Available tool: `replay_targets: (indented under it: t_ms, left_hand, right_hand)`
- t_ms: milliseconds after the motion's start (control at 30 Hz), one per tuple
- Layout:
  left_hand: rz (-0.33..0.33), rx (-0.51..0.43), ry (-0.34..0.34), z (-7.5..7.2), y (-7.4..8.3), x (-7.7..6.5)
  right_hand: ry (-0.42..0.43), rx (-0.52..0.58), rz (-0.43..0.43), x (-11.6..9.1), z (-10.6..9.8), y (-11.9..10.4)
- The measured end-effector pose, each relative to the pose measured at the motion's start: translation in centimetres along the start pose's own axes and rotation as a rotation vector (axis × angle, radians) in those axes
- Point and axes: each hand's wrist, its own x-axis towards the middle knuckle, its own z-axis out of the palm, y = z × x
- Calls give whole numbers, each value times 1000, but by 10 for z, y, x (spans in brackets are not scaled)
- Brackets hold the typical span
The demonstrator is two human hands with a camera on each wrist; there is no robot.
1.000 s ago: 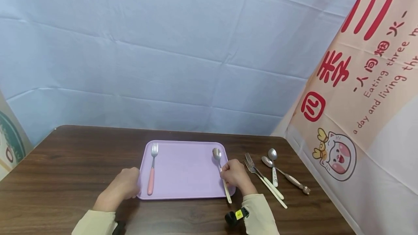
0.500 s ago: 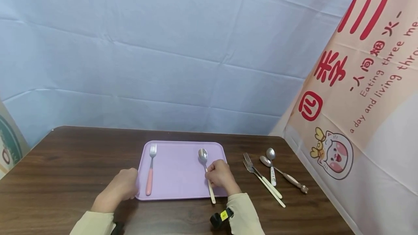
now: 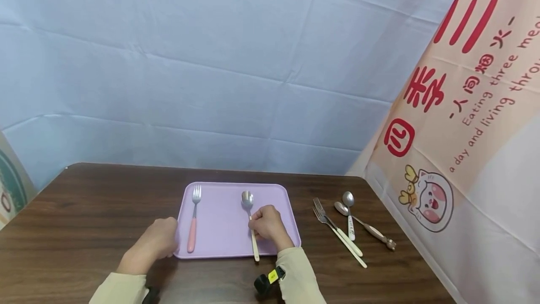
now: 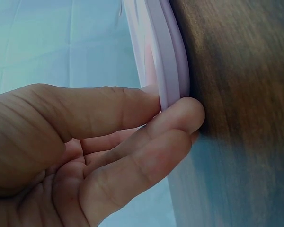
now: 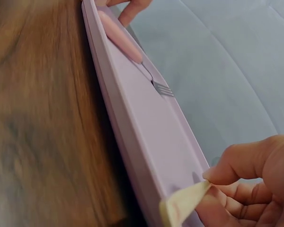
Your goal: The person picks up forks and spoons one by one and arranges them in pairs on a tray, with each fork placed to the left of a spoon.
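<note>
A spoon [image 3: 247,199] with a cream handle is pinched between thumb and fingers of my right hand [image 3: 269,225], over the right half of a purple tray [image 3: 223,251]. Its bowl points to the far side, and the handle end [image 5: 182,205] reaches past the tray's near rim. My left hand [image 3: 158,240] pinches the tray's left rim; in the left wrist view the thumb lies on the inner side and the fingers [image 4: 151,161] underneath. Inside the tray, along its left side, lies a fork [image 3: 192,233] with a pink handle, tines away from me.
Right of the tray, two forks [image 3: 343,238] with cream handles lie close together on the dark wooden table [image 3: 105,210]. Beside them are a spoon [image 3: 351,224] with a patterned white handle and another spoon [image 3: 375,232] with a figure at its end. Cloth [image 3: 202,83] hangs behind the table.
My right hand has carried the spoon leftward, from the tray's right side towards its middle. The left hand stays at the left rim, and the pink fork keeps its place in the tray.
</note>
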Motion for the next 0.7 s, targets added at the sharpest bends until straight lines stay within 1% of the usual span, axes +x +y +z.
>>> replay_targets:
  t_ms: [200, 700]
  left_hand:
    - [7, 10, 5, -2, -2, -1]
    - [25, 15, 11, 0, -1, 0]
  right_hand:
    - [-11, 34, -2, 4, 11, -11]
    - [-30, 71, 6, 9, 40, -27]
